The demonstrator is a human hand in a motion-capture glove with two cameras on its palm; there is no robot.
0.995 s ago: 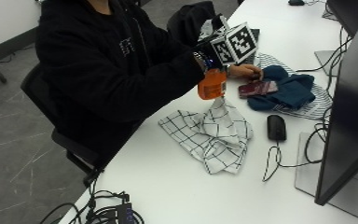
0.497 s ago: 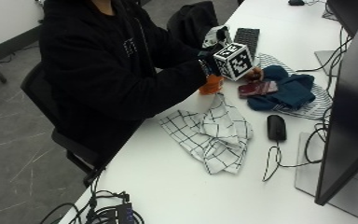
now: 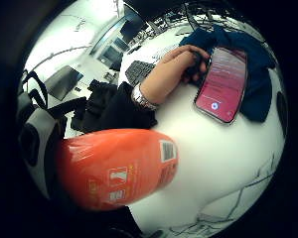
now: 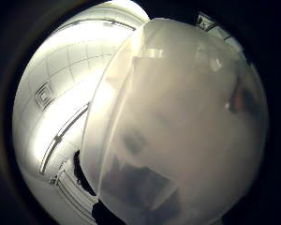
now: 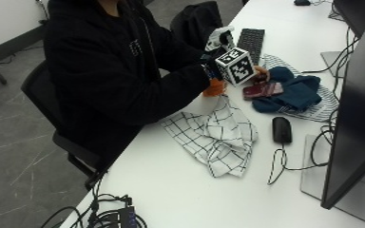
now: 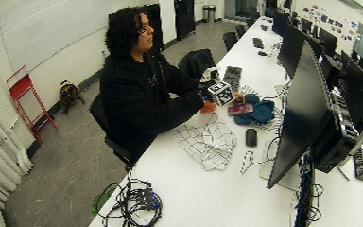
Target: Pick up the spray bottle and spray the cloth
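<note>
Orange plastic fills my near view: the spray bottle [image 3: 116, 168] sits right against the palm camera, its label and barcode facing out, and on the thumb side the bottle's pale translucent top blocks nearly everything. From the outside view I see my gloved right hand [image 5: 215, 66] wrapped around the upper part of the bottle, fingers curled on it, with the orange body [image 5: 215, 87] showing just below and lifted off the tabletop [image 5: 170, 190].

Compared with 1 second ago, the hand has come up and back toward the chest; the bottle then hung lower, close over the cloth's upper edge. At half a second ago it was already rising. So I judge the pick-up finished and the bottle is being brought into a spraying pose, not yet aimed.

Below and slightly forward lies the checked cloth [image 5: 213, 137], crumpled and in the same place as before. Beyond it, the bare left hand [image 5: 260, 73] rests on a phone [image 5: 263, 89] lying on a blue cloth [image 5: 290, 95], unchanged. Farther off are a mouse [image 5: 282, 129] and a keyboard [image 5: 251, 42].

Next I need the nozzle tipped down at the checked cloth.
</note>
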